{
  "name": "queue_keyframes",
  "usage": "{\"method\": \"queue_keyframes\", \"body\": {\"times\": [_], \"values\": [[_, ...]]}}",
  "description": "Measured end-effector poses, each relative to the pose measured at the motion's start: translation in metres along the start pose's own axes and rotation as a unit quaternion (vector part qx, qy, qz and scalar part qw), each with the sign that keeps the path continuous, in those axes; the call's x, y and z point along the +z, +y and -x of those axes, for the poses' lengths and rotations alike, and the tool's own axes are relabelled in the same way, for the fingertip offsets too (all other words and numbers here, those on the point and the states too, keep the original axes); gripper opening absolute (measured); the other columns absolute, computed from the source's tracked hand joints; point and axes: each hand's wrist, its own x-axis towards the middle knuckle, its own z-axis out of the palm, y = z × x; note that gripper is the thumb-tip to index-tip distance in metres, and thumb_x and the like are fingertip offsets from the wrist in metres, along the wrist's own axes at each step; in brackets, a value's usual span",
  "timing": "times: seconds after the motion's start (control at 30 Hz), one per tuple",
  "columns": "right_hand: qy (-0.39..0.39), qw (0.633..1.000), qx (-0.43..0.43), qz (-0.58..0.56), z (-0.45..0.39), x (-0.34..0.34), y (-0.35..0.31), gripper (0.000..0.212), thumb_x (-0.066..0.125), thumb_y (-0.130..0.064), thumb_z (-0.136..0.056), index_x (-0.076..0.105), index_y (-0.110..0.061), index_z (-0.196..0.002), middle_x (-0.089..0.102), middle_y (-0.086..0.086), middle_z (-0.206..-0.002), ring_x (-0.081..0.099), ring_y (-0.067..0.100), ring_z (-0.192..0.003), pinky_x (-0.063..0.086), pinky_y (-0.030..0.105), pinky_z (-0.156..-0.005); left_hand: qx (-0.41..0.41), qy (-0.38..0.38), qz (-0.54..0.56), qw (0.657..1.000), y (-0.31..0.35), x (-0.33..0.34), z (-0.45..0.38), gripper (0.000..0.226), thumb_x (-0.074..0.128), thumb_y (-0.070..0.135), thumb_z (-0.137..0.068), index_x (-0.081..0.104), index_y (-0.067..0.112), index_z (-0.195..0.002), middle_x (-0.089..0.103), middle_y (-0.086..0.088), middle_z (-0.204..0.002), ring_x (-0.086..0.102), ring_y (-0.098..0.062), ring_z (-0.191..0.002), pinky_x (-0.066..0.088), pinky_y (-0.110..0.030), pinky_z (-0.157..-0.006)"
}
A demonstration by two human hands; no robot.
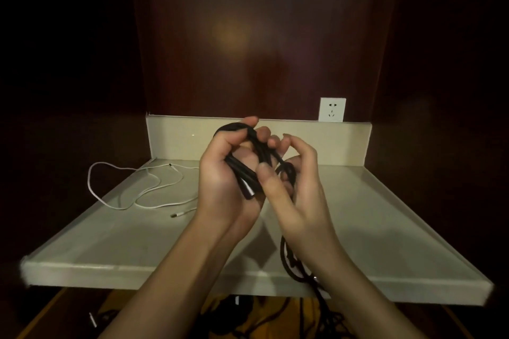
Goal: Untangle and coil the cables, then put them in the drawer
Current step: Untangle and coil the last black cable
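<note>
A pale counter [110, 242] spreads beneath both hands, with a wall socket [332, 109] above and behind them. Left of the left hand [220, 173] a white cable [143, 192] lies loose on the counter. The left hand curls around a coiled black cable [249, 170]; the right hand [297, 190] pinches its strand, which hangs below the wrist.
</note>
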Motion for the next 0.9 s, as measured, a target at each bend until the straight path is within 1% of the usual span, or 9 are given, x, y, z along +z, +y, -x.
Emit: {"method": "queue_keyframes", "body": {"times": [0.1, 0.27, 0.37, 0.43, 0.53, 0.63, 0.7, 0.8, 0.9], "values": [[-0.025, 0.999, 0.008, -0.03, -0.012, -0.006, -0.002, 0.049, 0.067, -0.058, -0.073, 0.05, -0.034, -0.112, 0.059, 0.002, -0.086, 0.059, 0.028, -0.075, 0.051, 0.048, -0.069, 0.001, -0.007, 0.024, 1.0, 0.004, 0.001, 0.0, 0.019, 0.044, 0.019, -0.081, 0.046, 0.01, -0.099, 0.046, -0.003, -0.076, 0.049, -0.016, -0.068, 0.045, -0.03, -0.076], [0.044, 0.999, -0.02, 0.011, -0.021, -0.022, 0.009, 0.015, 0.061, -0.025, -0.091, 0.047, -0.019, -0.09, 0.056, 0.011, -0.069, 0.051, 0.022, -0.054, 0.044, 0.046, -0.053, 0.033, 0.02, 0.033, 0.999, 0.009, 0.001, -0.004, 0.017, 0.044, 0.016, -0.078, 0.048, 0.009, -0.093, 0.043, -0.005, -0.074, 0.044, -0.017, -0.064, 0.042, -0.028, -0.069], [0.085, 0.995, 0.017, -0.048, -0.023, -0.036, 0.012, 0.003, 0.047, -0.009, -0.096, 0.049, -0.012, -0.098, 0.062, 0.007, -0.071, 0.063, 0.023, -0.061, 0.054, 0.041, -0.059, 0.053, 0.03, 0.038, 0.997, 0.016, -0.003, -0.007, 0.016, 0.044, 0.016, -0.077, 0.048, 0.01, -0.09, 0.042, -0.004, -0.075, 0.042, -0.017, -0.064, 0.04, -0.027, -0.066], [0.077, 0.983, 0.104, -0.134, -0.026, -0.045, 0.018, 0.018, 0.039, 0.002, -0.098, 0.052, -0.005, -0.109, 0.058, 0.009, -0.073, 0.061, 0.024, -0.062, 0.054, 0.036, -0.059, 0.059, 0.032, 0.042, 0.997, 0.019, -0.005, -0.008, 0.016, 0.045, 0.017, -0.076, 0.047, 0.009, -0.09, 0.042, -0.004, -0.075, 0.041, -0.016, -0.064, 0.04, -0.027, -0.064], [0.047, 0.959, 0.226, -0.165, -0.03, -0.051, 0.031, 0.027, 0.038, -0.002, -0.101, 0.063, -0.006, -0.108, 0.053, 0.007, -0.074, 0.054, 0.018, -0.062, 0.049, 0.029, -0.058, 0.065, 0.026, 0.054, 0.996, 0.019, -0.003, -0.008, 0.017, 0.045, 0.017, -0.075, 0.047, 0.01, -0.089, 0.041, -0.003, -0.074, 0.041, -0.015, -0.061, 0.039, -0.025, -0.059], [0.1, 0.954, 0.274, -0.061, -0.032, -0.059, 0.056, 0.021, 0.043, -0.018, -0.105, 0.064, -0.017, -0.106, 0.047, 0.0, -0.069, 0.053, 0.011, -0.058, 0.051, 0.026, -0.054, 0.092, 0.0, 0.063, 0.994, 0.023, 0.002, -0.01, 0.017, 0.044, 0.018, -0.074, 0.047, 0.011, -0.089, 0.04, -0.002, -0.073, 0.039, -0.014, -0.061, 0.036, -0.024, -0.059], [0.049, 0.967, 0.224, 0.112, -0.027, -0.062, 0.072, 0.016, 0.051, -0.026, -0.101, 0.066, -0.021, -0.101, 0.062, -0.005, -0.081, 0.062, 0.017, -0.076, 0.056, 0.037, -0.069, 0.101, -0.012, 0.042, 0.994, 0.022, 0.006, -0.01, 0.018, 0.044, 0.019, -0.074, 0.048, 0.011, -0.089, 0.041, -0.002, -0.073, 0.038, -0.014, -0.061, 0.035, -0.024, -0.059], [-0.058, 0.941, 0.109, 0.314, -0.022, -0.052, 0.077, 0.017, 0.055, -0.028, -0.098, 0.072, -0.028, -0.097, 0.068, -0.006, -0.098, 0.061, 0.021, -0.098, 0.051, 0.041, -0.087, 0.085, -0.009, 0.012, 0.996, 0.01, 0.007, -0.012, 0.016, 0.043, 0.018, -0.076, 0.047, 0.012, -0.09, 0.041, -0.002, -0.073, 0.039, -0.014, -0.061, 0.035, -0.024, -0.059], [0.016, 0.964, -0.032, 0.263, -0.02, -0.033, 0.042, 0.034, 0.043, -0.013, -0.095, 0.071, -0.02, -0.113, 0.061, -0.003, -0.109, 0.057, 0.016, -0.107, 0.049, 0.032, -0.093, 0.067, 0.015, 0.014, 0.998, -0.002, 0.002, -0.013, 0.014, 0.045, 0.018, -0.078, 0.047, 0.011, -0.09, 0.04, -0.003, -0.073, 0.039, -0.014, -0.061, 0.037, -0.024, -0.057]]}}
